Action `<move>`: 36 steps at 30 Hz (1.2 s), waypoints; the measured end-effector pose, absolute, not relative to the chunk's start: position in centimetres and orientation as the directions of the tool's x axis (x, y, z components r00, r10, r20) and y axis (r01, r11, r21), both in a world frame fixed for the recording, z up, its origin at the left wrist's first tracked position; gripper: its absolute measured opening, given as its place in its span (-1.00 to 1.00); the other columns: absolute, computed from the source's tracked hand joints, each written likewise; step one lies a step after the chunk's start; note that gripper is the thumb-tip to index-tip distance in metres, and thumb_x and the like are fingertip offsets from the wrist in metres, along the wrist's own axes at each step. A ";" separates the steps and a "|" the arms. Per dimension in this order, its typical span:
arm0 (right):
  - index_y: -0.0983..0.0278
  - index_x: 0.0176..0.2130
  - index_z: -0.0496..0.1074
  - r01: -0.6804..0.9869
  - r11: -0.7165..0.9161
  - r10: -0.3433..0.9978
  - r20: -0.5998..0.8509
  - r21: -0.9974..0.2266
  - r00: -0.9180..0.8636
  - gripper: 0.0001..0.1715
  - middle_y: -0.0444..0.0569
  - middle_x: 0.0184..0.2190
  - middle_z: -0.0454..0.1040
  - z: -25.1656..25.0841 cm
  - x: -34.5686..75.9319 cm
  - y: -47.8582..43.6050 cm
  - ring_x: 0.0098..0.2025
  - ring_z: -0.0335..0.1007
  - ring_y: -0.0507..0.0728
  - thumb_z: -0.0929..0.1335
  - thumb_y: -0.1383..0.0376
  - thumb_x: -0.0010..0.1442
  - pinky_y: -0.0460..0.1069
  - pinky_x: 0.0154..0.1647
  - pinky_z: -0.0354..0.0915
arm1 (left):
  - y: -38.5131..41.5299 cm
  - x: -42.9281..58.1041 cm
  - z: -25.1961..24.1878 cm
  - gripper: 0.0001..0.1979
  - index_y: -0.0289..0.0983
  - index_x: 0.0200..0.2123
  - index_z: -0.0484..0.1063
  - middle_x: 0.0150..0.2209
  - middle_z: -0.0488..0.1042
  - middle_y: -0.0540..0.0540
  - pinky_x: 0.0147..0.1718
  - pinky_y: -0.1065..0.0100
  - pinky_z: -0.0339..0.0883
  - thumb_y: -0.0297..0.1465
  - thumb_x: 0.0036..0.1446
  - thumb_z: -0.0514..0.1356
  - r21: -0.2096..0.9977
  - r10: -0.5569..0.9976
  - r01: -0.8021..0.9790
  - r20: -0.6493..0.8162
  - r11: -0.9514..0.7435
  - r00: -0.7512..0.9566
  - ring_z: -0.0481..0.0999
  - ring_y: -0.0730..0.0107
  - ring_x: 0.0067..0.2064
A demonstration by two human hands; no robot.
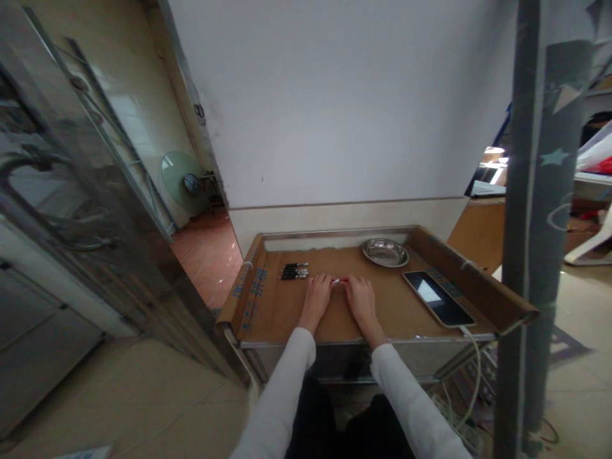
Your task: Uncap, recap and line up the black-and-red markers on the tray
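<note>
My left hand (315, 298) and my right hand (361, 298) rest side by side on the cardboard sheet (287, 306) that covers a small metal table. Their fingertips meet around a small red-and-white object (338, 280), too small to name. Both hands have the fingers curled in a pinch on it. A few black pens (294, 271) lie in a row just left of my left hand. White sleeves cover both forearms.
A shallow steel bowl (385, 252) sits at the table's back right. A phone (437, 297) with a cable lies at the right edge. A grey pillar (530, 255) stands to the right, a white wall behind, metal doors at the left.
</note>
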State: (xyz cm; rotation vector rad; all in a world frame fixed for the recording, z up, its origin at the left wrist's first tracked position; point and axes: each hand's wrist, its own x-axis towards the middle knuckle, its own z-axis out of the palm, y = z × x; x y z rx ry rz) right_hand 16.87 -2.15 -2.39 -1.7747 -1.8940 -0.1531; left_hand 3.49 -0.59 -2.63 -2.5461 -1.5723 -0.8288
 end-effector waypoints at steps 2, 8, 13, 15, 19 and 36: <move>0.30 -0.10 0.36 0.910 0.239 0.889 0.452 -0.340 -0.065 -0.67 0.08 -0.20 0.50 -2.8 16.8 -1.9 -0.14 0.36 0.16 0.13 0.37 0.25 0.02 -0.10 0.16 | -0.7 3.4 -2.5 -0.83 -0.23 -0.16 0.32 -0.16 0.44 -0.06 -0.10 0.31 0.16 -0.41 0.27 -0.03 0.246 0.818 0.839 0.466 -0.485 0.336 0.38 0.36 -0.09; 0.32 0.29 -0.22 0.658 0.581 0.788 0.532 -0.479 -0.308 -0.23 0.11 0.24 0.11 -3.7 16.4 -1.4 0.25 0.05 0.05 0.13 0.43 0.13 0.00 0.16 0.10 | -1.0 3.1 -2.3 -0.82 -0.21 -0.14 0.34 -0.17 0.45 -0.07 -0.08 0.26 0.16 -0.40 0.25 -0.01 0.320 0.839 0.868 0.515 -0.380 0.178 0.35 0.30 -0.08; 0.41 0.28 -0.17 0.761 0.413 0.857 0.497 -0.500 -0.139 -0.27 0.21 0.20 0.17 -4.1 16.5 -1.0 0.20 0.14 0.13 0.12 0.40 0.16 0.06 0.15 0.14 | -2.1 2.6 -2.2 -0.76 -0.20 -0.13 0.37 -0.16 0.41 -0.17 -0.14 0.15 0.20 -0.36 0.26 -0.05 0.387 0.850 0.919 0.507 -0.081 -0.139 0.30 0.15 -0.11; 0.48 0.23 -0.03 0.832 0.302 0.877 0.478 -0.465 -0.052 -0.36 0.27 0.13 0.25 -4.6 16.6 -0.7 0.14 0.23 0.17 0.12 0.39 0.18 0.08 0.11 0.18 | -2.5 2.4 -2.4 -0.74 -0.24 -0.13 0.37 -0.15 0.38 -0.21 -0.15 0.13 0.21 -0.42 0.26 -0.08 0.393 0.841 0.919 0.487 0.031 -0.236 0.30 0.13 -0.11; 0.44 0.06 0.29 0.902 0.226 0.877 0.480 -0.368 -0.023 -0.54 0.24 0.02 0.38 -5.2 16.8 -0.4 0.07 0.29 0.19 0.13 0.40 0.19 0.09 0.11 0.17 | -2.6 2.1 -2.8 -0.73 -0.28 -0.14 0.36 -0.17 0.35 -0.22 -0.15 0.15 0.22 -0.51 0.23 -0.09 0.355 0.832 0.927 0.473 0.122 -0.290 0.32 0.15 -0.11; 0.34 -0.03 0.39 0.920 0.218 0.884 0.465 -0.327 -0.045 -0.60 0.14 0.00 0.42 -5.2 17.1 -0.8 0.06 0.31 0.14 0.14 0.43 0.19 0.04 0.09 0.16 | -1.3 2.5 -3.4 -0.81 -0.29 -0.25 0.29 -0.22 0.32 -0.12 -0.06 0.27 0.24 -0.62 0.12 -0.02 0.385 0.857 0.830 0.478 -0.403 0.195 0.35 0.32 -0.13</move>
